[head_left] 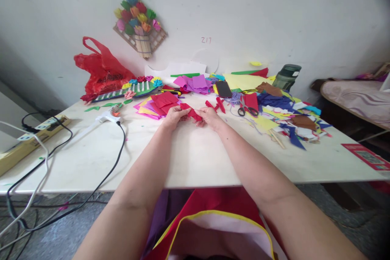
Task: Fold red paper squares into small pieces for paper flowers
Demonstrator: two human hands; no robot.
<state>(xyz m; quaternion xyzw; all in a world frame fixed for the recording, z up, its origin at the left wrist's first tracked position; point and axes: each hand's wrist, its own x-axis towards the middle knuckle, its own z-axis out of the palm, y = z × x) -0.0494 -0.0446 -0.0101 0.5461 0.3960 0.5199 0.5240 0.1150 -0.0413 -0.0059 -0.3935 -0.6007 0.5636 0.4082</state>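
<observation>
Between my two hands, just above the white table (195, 158), is a small piece of red crepe paper (191, 112). My left hand (176, 117) pinches its left side, and my right hand (209, 117) grips the right side with thumb and fingers. Behind my left hand lies a stack of red, pink and yellow paper sheets (163, 102). A few rolled red paper pieces (219, 105) rest just beyond my right hand. Black-handled scissors (247, 109) lie farther right, beside a red paper square (251, 100).
Paper scraps (292, 109) pile up at the right, near a green bottle (286, 77) and a phone (224, 89). At the left are a glue gun (109, 117) with a trailing cord, a power strip (42, 130) and a red plastic bag (103, 69). Paper tulips (135, 14) hang on the wall.
</observation>
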